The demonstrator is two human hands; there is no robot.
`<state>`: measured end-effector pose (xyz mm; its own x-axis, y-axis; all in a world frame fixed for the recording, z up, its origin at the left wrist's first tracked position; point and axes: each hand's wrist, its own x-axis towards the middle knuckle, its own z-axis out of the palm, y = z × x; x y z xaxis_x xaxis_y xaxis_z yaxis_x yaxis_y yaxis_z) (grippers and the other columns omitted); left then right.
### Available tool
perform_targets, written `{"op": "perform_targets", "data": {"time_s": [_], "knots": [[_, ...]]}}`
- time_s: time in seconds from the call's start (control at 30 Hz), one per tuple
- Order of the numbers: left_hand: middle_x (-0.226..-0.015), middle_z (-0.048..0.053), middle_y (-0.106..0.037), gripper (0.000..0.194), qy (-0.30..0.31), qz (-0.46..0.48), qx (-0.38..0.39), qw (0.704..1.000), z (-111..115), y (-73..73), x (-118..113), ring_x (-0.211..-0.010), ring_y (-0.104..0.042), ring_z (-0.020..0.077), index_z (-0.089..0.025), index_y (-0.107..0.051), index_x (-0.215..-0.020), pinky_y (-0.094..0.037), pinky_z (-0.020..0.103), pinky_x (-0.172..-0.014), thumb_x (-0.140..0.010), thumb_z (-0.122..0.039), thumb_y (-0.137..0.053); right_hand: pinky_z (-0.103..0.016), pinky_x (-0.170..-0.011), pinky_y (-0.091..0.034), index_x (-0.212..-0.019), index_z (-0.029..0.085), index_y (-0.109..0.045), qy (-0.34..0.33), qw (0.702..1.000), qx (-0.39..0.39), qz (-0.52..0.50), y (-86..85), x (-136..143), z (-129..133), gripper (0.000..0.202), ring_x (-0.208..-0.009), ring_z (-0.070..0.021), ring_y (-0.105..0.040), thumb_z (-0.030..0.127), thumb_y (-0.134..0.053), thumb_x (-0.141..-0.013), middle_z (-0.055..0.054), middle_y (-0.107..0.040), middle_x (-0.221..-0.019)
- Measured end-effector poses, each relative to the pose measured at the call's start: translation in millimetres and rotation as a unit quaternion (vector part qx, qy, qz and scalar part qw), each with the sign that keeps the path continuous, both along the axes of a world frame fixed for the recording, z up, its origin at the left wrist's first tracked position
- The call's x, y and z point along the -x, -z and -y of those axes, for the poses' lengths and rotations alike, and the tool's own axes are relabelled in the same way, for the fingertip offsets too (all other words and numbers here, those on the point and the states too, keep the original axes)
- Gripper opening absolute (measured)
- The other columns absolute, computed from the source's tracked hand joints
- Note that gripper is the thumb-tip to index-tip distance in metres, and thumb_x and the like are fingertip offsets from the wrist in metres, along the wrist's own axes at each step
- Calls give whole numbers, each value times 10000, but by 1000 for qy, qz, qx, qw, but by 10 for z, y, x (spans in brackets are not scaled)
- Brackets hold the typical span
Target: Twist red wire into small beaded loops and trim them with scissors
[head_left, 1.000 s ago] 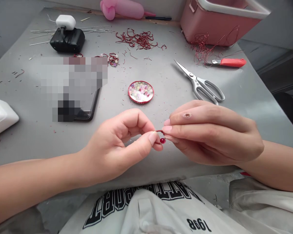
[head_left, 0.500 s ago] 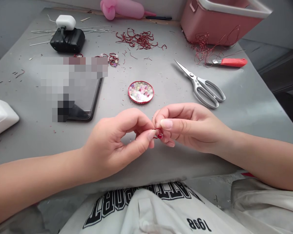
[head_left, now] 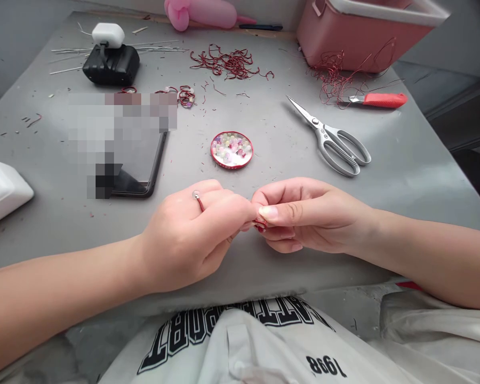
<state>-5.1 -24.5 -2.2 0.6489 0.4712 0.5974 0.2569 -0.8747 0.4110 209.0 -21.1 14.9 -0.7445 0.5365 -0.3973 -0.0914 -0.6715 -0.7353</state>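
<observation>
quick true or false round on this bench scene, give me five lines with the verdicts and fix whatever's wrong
1. The left hand and right hand meet at a small red wire piece. True.
2. The scissors lie with their blades spread wide. False: the blades are closed together.
3. The beads sit in a round, red-rimmed dish. True.
4. The red-handled knife lies inside the pink bin. False: it lies on the table, beside tangled thin red wire.
5. A ring with a pale bead is on a finger of the left hand. True.
</observation>
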Motion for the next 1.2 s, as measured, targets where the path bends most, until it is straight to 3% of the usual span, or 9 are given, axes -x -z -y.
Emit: {"op": "perform_targets", "data": {"time_s": [0.13,0.27,0.4,0.53,0.77,0.87,1.0,1.1,1.2], "knots": [[-712,-23,-694,306,22,-1,17,1000,2,-39,1,-542,-558,128,-264,-583,-951,-500,285,-585,-850,0,-467,-197,-452,-346,-737,145,-594,-14,998,-57,-1,-1,7,-9,314,-522,-49,-405,357,-811,-814,32,-506,-655],[-710,-31,-663,202,21,31,168,985,57,-98,-25,-609,-629,120,-242,-541,-916,-528,252,-574,-915,-48,-483,-218,-481,-414,-765,175,-638,94,951,-284,76,10,24,23,304,-537,-70,-469,439,-762,-851,16,-572,-658],[-732,-29,-659,131,-11,84,273,958,129,-95,-47,-651,-663,118,-216,-548,-878,-560,247,-576,-927,-96,-531,-252,-524,-470,-831,220,-677,253,768,-557,190,5,-14,64,122,-607,-103,-556,315,-737,-880,-2,-633,-724],[-797,-11,-712,115,-28,110,295,949,140,-53,-43,-700,-709,135,-212,-573,-891,-588,264,-611,-924,-103,-561,-289,-558,-493,-880,261,-706,240,576,-750,219,-18,-64,115,77,-631,-119,-576,193,-736,-860,-11,-625,-762],[-778,-19,-719,184,1,71,197,978,97,-68,-67,-614,-655,115,-240,-533,-910,-542,243,-544,-909,-57,-527,-309,-607,-526,-888,268,-715,202,456,-836,228,77,-56,157,137,-627,-120,-584,132,-703,-870,-20,-634,-795],[-736,-27,-697,207,8,42,159,986,94,-66,-67,-529,-592,115,-268,-513,-914,-516,261,-518,-897,-61,-509,-289,-616,-533,-884,264,-705,183,469,-836,220,65,-61,167,150,-636,-119,-585,115,-708,-861,-17,-639,-789],[-732,-18,-686,186,-7,19,134,991,115,-17,-41,-583,-622,125,-255,-512,-926,-514,256,-558,-914,-70,-506,-265,-619,-512,-889,218,-671,126,566,-778,241,-12,-53,205,137,-704,-121,-590,84,-645,-901,-32,-610,-799],[-716,-28,-672,157,-41,16,102,994,136,26,-48,-584,-608,115,-219,-498,-911,-503,257,-611,-922,-62,-506,-257,-648,-501,-856,193,-617,113,685,-682,229,-23,-25,199,141,-744,-119,-571,88,-572,-938,-34,-586,-809],[-675,-38,-652,139,-67,-3,83,994,143,40,-76,-552,-584,128,-203,-486,-888,-461,289,-612,-936,-73,-479,-249,-603,-466,-848,183,-590,54,856,-483,178,-13,-6,146,167,-679,-104,-507,239,-533,-995,-20,-560,-794]]}}
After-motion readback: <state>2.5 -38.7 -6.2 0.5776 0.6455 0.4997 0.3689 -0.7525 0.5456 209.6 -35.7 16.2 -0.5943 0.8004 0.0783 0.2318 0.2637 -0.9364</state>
